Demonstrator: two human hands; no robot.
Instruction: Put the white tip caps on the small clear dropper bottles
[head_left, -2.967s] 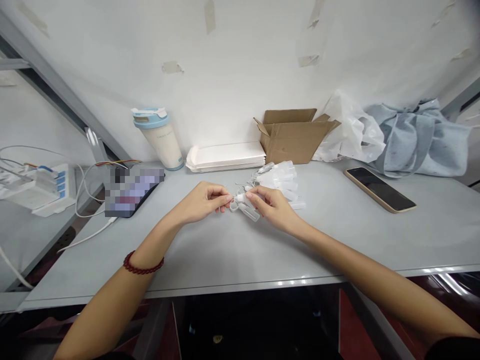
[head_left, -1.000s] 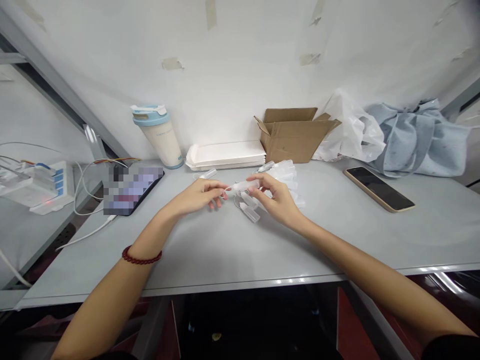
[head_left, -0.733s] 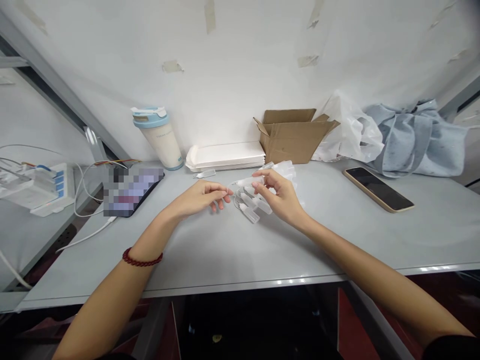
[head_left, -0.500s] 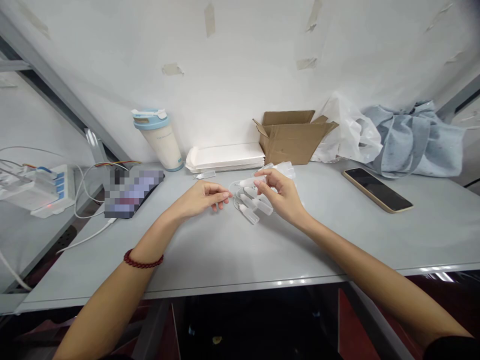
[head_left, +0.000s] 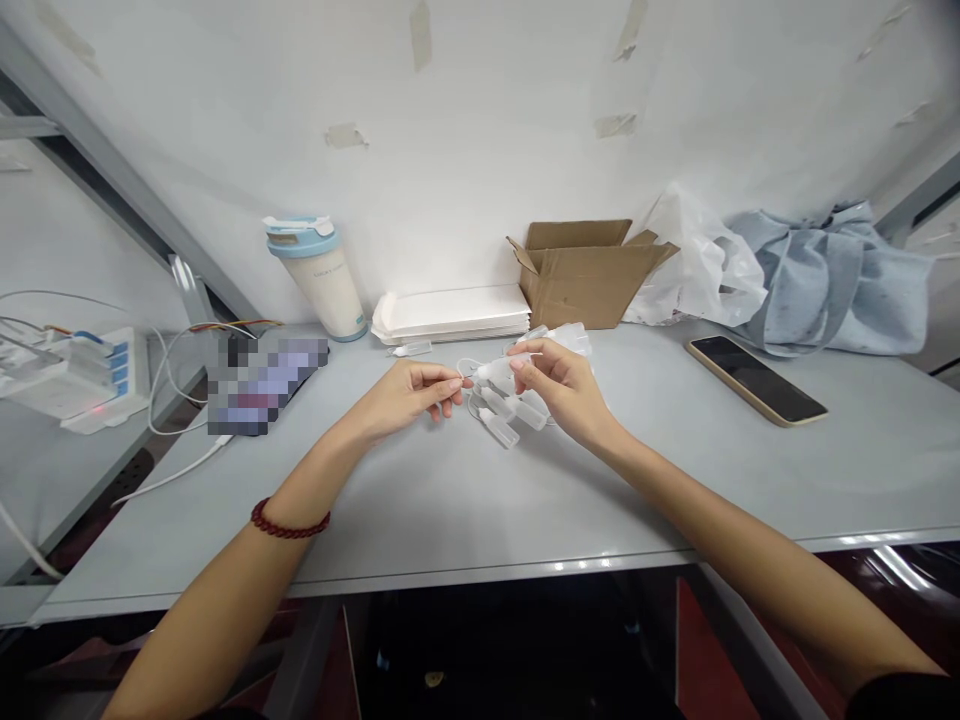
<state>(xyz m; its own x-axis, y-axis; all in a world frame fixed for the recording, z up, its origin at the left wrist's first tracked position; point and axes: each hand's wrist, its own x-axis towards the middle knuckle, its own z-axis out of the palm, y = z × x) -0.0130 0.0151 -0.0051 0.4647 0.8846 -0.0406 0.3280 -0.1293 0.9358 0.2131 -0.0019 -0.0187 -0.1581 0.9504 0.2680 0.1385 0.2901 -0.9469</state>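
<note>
Between the fingers of my right hand [head_left: 566, 390] is a small translucent squeeze bottle [head_left: 493, 371], its thin tip turned left. My left hand [head_left: 412, 395] is closed in a pinch right at that tip; whatever lies between thumb and forefinger is too small to make out. A thin looped strap runs by the tip. Below and behind the right hand lie several more squeeze bottles [head_left: 499, 429] of the same kind, partly hidden by the fingers. One more bottle [head_left: 414, 349] rests apart, in front of the white stack.
Along the wall stand a tumbler [head_left: 326, 285], a stack of white envelopes or flat packs [head_left: 450, 313], an open cardboard box [head_left: 574, 285], a plastic bag [head_left: 694, 265] and a blue cloth bag [head_left: 862, 280]. Phones lie left [head_left: 274, 385] and right [head_left: 754, 380]. A power strip [head_left: 112, 380] with cables sits far left.
The bottle's tip and my left fingertips have come together, the left fingers shifting slightly right. My right hand stays almost where it was.
</note>
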